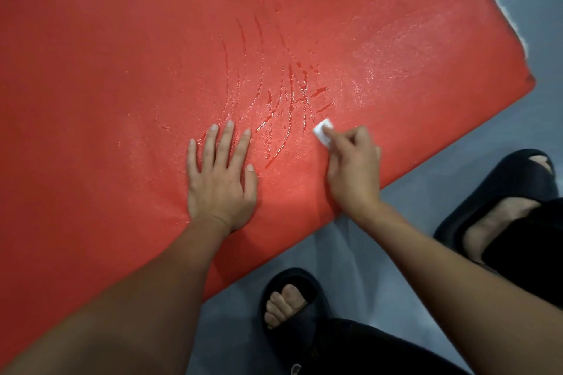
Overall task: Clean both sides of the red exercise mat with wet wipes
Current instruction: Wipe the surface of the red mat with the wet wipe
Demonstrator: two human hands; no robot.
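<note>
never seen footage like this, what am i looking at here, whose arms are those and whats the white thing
There is no machine here. One camera worn on a person's head looks down, so the arms are the wearer's own. A red exercise mat lies on a grey floor. The left hand rests flat on the mat, fingers spread. The right hand pinches a small folded white wet wipe against the mat. Shiny wet streaks show where it was wiped. Below are the person's feet in black slippers.
</note>
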